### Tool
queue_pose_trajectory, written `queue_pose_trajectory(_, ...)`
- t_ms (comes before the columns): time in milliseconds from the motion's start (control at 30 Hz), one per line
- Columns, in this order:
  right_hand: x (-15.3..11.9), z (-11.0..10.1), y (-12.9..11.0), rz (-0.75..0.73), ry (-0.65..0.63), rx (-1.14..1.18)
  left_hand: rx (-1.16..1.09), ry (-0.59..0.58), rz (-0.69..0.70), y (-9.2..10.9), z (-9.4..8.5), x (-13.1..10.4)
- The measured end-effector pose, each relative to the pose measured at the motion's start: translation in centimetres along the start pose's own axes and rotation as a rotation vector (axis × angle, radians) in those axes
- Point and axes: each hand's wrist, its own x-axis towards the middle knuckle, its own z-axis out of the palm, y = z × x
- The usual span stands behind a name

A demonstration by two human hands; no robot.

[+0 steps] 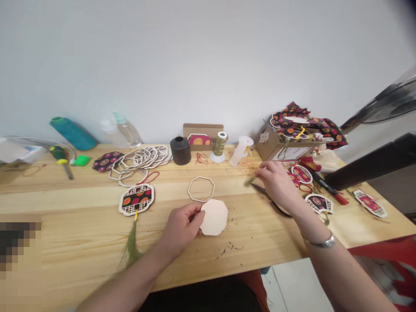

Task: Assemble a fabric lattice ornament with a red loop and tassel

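Between the thumb and fingers of my left hand is a pale blank plaque with a scalloped edge, over the table's front half. Just behind it lies a thin scalloped wooden frame. My right hand is at the right, its fingers pinched together by a yellow cord and a small green tuft; what it grips is too small to make out. Dark scissors lie partly under that hand. Left of my left hand rests a patterned ornament with a green tassel.
Stacked wooden frames, a black spool, a green thread spool and a white bottle line the back. A cardboard box of fabric and a black fan pole stand right. A screwdriver lies left.
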Motion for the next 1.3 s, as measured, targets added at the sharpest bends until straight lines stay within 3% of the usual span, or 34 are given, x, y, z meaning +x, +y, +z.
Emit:
queue_pose_trajectory(67,0.2,-0.4,1.3,0.049,0.109,-0.027,0.004,0.011,0.004,-0.1,0.0,0.0)
queue_pose_trajectory(133,0.2,-0.7,2.3,0.11,0.11,-0.094,0.008,0.014,0.006,-0.2,0.0,-0.1)
queue_pose_trajectory(267,0.0,-1.4,2.6,0.279,-0.166,-0.328,0.004,0.005,0.007,-0.2,-0.1,-0.1)
queue_pose_trajectory(367,0.5,-1.7,1.4,0.337,-0.22,-0.377,0.036,0.009,0.011,-0.1,-0.1,-0.1)
queue_pose_trajectory(467,1.8,-1.5,-0.5,0.409,-0.199,-0.269,0.064,0.024,0.002,0.1,-0.2,-0.1)
queue_pose_trajectory(567,3.5,-0.9,-2.9,0.461,-0.278,-0.103,0.086,0.036,-0.013,0.3,-0.2,-0.1)
queue_pose_trajectory(767,5.2,0.4,-7.1,0.359,-0.38,0.059,0.092,0.052,-0.023,0.5,0.0,0.0)
queue_pose_trajectory(967,5.3,0.9,-8.7,0.281,-0.37,0.195,0.065,0.054,-0.006,0.1,0.1,0.0)
queue_pose_trajectory(1133,5.1,1.2,-8.9,0.105,-0.251,0.702,0.038,0.038,0.023,0.2,0.0,-0.1)
queue_pose_trajectory(1200,4.7,1.4,-9.1,0.006,-0.276,0.915,0.036,0.035,0.033,0.3,0.0,-0.1)
queue_pose_trajectory(1300,4.0,1.7,-9.4,-0.054,-0.397,1.056,0.049,0.049,0.051,0.2,0.1,-0.1)
